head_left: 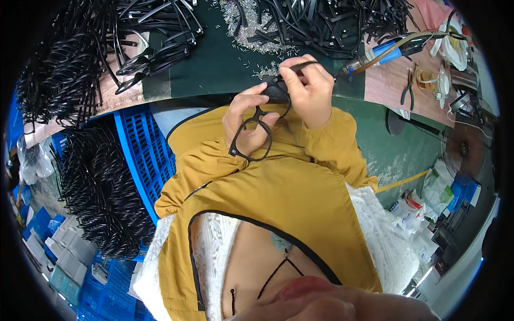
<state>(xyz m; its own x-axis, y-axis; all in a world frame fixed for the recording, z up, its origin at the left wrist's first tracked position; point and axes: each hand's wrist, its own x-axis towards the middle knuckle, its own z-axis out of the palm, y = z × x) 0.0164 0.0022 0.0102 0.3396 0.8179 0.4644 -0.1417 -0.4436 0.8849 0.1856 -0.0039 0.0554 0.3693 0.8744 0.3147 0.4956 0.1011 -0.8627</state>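
Observation:
My left hand grips the black eyeglass frame front between thumb and fingers, just off the table's near edge. One rim hangs down past my palm toward my lap. My right hand pinches a black temple arm and holds its end close to the upper corner of the frame front. Fingers partly hide that corner, so whether the two parts are joined I cannot tell. Beyond my hands, small clear-and-silver pieces, likely screws, lie scattered on the dark green mat.
Loose black temple arms are heaped at the back. Stacked black glasses fill the table's left side. Below stands a blue crate beside more black frames. At right are a blue powered screwdriver, pliers and a fan.

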